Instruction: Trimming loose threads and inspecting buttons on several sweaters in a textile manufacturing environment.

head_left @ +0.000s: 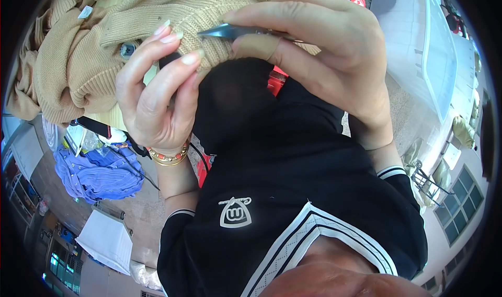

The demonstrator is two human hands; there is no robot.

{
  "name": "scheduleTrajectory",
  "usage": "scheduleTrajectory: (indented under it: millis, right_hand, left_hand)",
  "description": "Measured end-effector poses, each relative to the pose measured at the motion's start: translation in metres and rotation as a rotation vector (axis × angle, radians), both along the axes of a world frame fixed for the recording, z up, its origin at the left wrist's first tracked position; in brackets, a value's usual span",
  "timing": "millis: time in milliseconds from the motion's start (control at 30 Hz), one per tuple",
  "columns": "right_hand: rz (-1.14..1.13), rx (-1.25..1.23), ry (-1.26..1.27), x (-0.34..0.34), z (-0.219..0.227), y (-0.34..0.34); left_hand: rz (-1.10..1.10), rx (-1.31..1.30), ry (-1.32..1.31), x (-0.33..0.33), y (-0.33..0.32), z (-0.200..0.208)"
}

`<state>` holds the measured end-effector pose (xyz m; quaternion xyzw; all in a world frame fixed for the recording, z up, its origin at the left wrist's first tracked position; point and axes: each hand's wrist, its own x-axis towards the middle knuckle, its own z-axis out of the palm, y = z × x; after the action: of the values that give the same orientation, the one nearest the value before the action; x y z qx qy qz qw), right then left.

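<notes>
The left hand (157,95) pinches the ribbed edge of a tan knitted garment (141,22) between closed fingertips; its bulk lies at upper left. The right hand (334,48) tightly grips a pointed metal tool (227,31), tip at the ribbing, contact unclear.

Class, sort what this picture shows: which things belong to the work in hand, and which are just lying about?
In the work:
beige knit garment, pinched by the left hand
pointed metal tool, held in the right hand

Apparently just lying about:
blue bundled fabric, left
white boxy object, lower left
large translucent object, upper right
</notes>
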<state>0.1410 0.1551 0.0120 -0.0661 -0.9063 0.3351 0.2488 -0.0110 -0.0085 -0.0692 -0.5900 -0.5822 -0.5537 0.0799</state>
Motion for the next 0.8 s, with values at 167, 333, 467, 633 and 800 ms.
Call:
scheduleTrajectory:
  millis: [167,333,467,633,800]
  right_hand:
    - [-0.092,-0.630,-0.038,0.019,-0.028,0.002]
    - [-0.125,-0.331,-0.154,0.040,-0.066,0.025]
    - [-0.032,-0.762,0.054,0.046,-0.096,0.048]
    - [0.052,-1.632,0.623,0.033,-0.044,0.069]
    - [0.958,-1.627,0.811,0.025,0.041,0.072]
  left_hand:
    - [0.030,-0.040,0.017,-0.009,0.007,0.005]
    - [0.051,0.059,-0.109,-0.025,0.047,0.031]
    - [-0.086,-0.204,-0.063,-0.045,0.084,0.047]
    - [-0.307,-0.668,-0.173,-0.069,0.083,0.052]
    - [-0.288,-0.801,0.210,-0.050,0.118,0.088]
